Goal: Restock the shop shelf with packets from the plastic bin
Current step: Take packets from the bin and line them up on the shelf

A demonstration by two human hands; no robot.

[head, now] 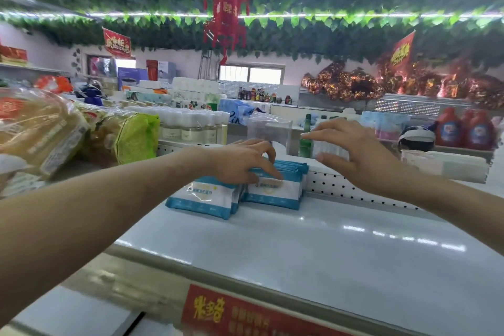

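- Left hand [240, 161] is down on the packets [275, 191] at frame centre. Its fingers bend over the top edges, but whether the thumb pinches one, I cannot tell.
- Right hand [360, 155] hovers right of centre with its fingers spread wide and nothing in it, above the perforated back panel [354, 185].
- The packets sit on the white shelf [313, 240] in two lots. The upright row stands against the back panel, and the leaning bunch [201, 196] sits just beside it toward frame left, tipped forward.
- First worry is that leaning bunch. The shelf surface looks glossy, so a nudge from the left hand could send it sliding flat toward the front edge at the bottom of the frame.
- Second worry is the upright row, which looks propped only by the panel and the fingers on top. A careless lift-off could let it fan forward onto its neighbour.
- Third worry is the green bottle [305, 142], which stands just behind the panel, near the right hand's fingertips. A sweep in that direction could tip it.
- The plastic bin is not in view. Fetching more likely means turning away while this stack is unsettled, so it seems wiser to square the stack first.
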